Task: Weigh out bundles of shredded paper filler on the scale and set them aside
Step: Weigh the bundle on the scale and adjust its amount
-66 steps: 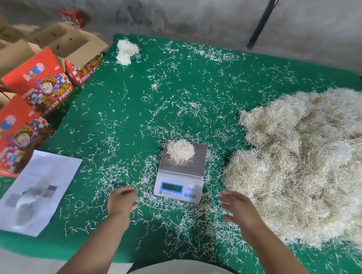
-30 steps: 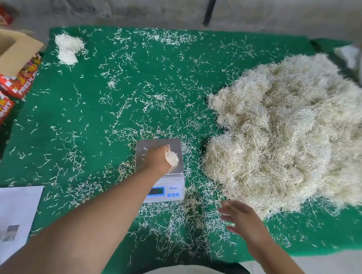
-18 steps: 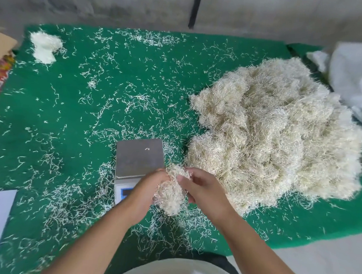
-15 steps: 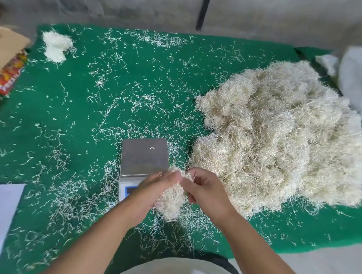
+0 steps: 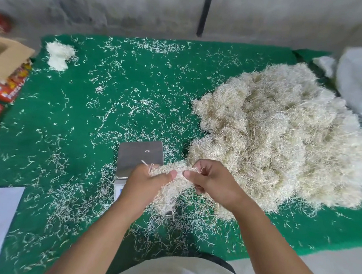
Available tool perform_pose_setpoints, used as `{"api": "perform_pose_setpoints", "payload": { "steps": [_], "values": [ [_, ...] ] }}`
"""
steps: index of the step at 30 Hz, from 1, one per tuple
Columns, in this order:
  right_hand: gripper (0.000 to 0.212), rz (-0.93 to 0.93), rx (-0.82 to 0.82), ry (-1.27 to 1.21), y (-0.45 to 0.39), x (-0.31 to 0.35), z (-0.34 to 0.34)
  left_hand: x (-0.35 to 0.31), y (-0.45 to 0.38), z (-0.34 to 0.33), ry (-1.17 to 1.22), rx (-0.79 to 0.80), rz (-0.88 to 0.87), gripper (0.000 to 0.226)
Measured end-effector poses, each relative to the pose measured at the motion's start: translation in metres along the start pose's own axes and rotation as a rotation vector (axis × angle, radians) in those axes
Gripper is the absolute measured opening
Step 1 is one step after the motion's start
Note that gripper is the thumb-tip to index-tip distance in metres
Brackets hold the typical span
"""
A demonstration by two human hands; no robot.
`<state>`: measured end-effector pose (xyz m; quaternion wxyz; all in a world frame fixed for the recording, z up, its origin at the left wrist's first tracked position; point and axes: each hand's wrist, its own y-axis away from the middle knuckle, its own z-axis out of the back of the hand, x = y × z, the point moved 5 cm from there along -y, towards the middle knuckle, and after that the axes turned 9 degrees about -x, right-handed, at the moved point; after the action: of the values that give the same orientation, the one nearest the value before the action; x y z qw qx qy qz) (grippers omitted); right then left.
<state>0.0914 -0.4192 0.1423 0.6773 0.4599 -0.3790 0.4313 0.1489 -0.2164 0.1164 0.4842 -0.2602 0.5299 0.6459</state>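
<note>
Left hand (image 5: 146, 182): our fingers curl round a small bundle of pale shredded paper (image 5: 173, 184).
Right hand (image 5: 212, 182): our fingers pinch the same bundle.
Bundle: up off the green desk (image 5: 75, 117), just in front of the small scale with the bare silver plate (image 5: 140, 155).
Big pile of pale shredded paper (image 5: 282, 134): on our right.

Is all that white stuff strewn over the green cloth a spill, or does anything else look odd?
Yes, loose white paper shreds lie scattered across the green felt mat, thickest around the small silver-topped scale. One stray shred sits on its bare pan. Nothing looks damaged.
</note>
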Motion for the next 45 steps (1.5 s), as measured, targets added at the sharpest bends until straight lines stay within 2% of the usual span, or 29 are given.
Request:
{"api": "perform_pose_setpoints", "payload": {
  "steps": [3,6,8,10,11,12,14,16,18,20,23,26,27,28,29,30,31,32,33,35,36,37,39,41,43,45],
  "values": [
    [0.034,0.009,0.092,0.047,0.004,0.005,0.016,-0.001,0.004,-0.012,-0.037,-0.052,-0.033,0.055],
    [0.033,-0.010,0.125,0.148,0.013,0.004,0.038,-0.016,0.004,-0.024,0.010,-0.114,-0.042,0.062],
    [0.034,-0.038,0.073,0.262,0.020,-0.007,0.067,-0.031,-0.009,-0.010,0.098,-0.251,-0.024,0.067],
    [0.032,-0.096,-0.116,0.306,0.029,-0.026,0.110,-0.049,-0.024,0.018,0.058,-0.403,0.027,0.068],
    [0.027,-0.134,-0.248,0.305,0.033,-0.039,0.135,-0.055,-0.031,0.032,0.016,-0.424,0.025,0.057],
    [0.023,-0.173,-0.399,0.298,0.039,-0.051,0.159,-0.062,-0.032,0.041,0.003,-0.416,0.029,0.048],
    [0.025,-0.244,-0.683,0.265,0.047,-0.075,0.196,-0.069,-0.031,0.042,-0.057,-0.364,0.024,0.053],
    [0.032,-0.295,-0.788,0.185,0.046,-0.095,0.207,-0.071,-0.024,0.023,-0.119,-0.288,0.023,0.049],
    [0.047,-0.330,-0.782,0.068,0.040,-0.106,0.199,-0.067,-0.016,-0.006,-0.130,-0.234,0.027,0.045],
    [0.069,-0.388,-0.727,0.019,0.034,-0.111,0.184,-0.062,-0.002,-0.031,-0.134,-0.190,0.000,0.039],
    [0.087,-0.352,-0.618,0.019,0.032,-0.097,0.157,-0.057,0.010,-0.056,-0.119,-0.127,0.046,0.053],
    [0.077,-0.148,-0.465,-0.134,0.038,-0.058,0.112,-0.054,0.021,-0.069,0.064,-0.156,0.145,0.041],
    [0.071,-0.108,-0.400,-0.203,0.039,-0.045,0.095,-0.050,0.020,-0.079,0.214,-0.110,0.198,0.031],
    [0.065,-0.086,-0.340,-0.262,0.039,-0.033,0.079,-0.053,0.026,-0.092,0.300,0.008,0.264,0.021],
    [0.059,-0.068,-0.296,-0.303,0.037,-0.021,0.062,-0.054,0.031,-0.098,0.367,0.077,0.273,0.030],
    [0.053,-0.044,-0.267,-0.321,0.034,-0.010,0.047,-0.056,0.033,-0.102,0.441,0.061,0.272,0.031],
    [0.049,-0.004,-0.255,-0.329,0.031,0.000,0.033,-0.055,0.034,-0.104,0.433,-0.011,0.234,0.020],
    [0.047,0.039,-0.269,-0.337,0.028,0.008,0.022,-0.058,0.042,-0.107,0.413,-0.021,0.222,0.010],
    [0.044,0.059,-0.312,-0.357,0.026,0.014,0.015,-0.059,0.047,-0.114,0.459,0.008,0.249,0.013],
    [0.035,0.048,-0.441,-0.399,0.022,0.017,0.010,-0.072,0.055,-0.124,0.471,0.046,0.172,0.019],
    [0.034,0.038,-0.502,-0.398,0.020,0.016,0.010,-0.074,0.060,-0.123,0.484,0.050,0.162,0.022],
    [0.043,0.034,-0.548,-0.394,0.017,0.013,0.011,-0.074,0.059,-0.124,0.485,0.084,0.149,0.029],
    [0.055,-0.016,-0.596,-0.386,0.010,0.012,0.013,-0.075,0.062,-0.119,0.382,0.088,0.048,0.044],
    [0.054,-0.158,-0.647,-0.449,0.002,0.009,0.016,-0.075,0.067,-0.110,0.274,0.079,-0.003,0.054],
    [0.048,-0.394,-0.636,-0.569,-0.003,0.002,0.010,-0.064,0.068,-0.094,-0.014,0.099,-0.178,0.069],
    [0.050,-0.584,-0.525,-0.766,-0.004,-0.001,-0.006,-0.059,0.065,-0.070,-0.313,-0.013,-0.456,0.067]
  ]
}}
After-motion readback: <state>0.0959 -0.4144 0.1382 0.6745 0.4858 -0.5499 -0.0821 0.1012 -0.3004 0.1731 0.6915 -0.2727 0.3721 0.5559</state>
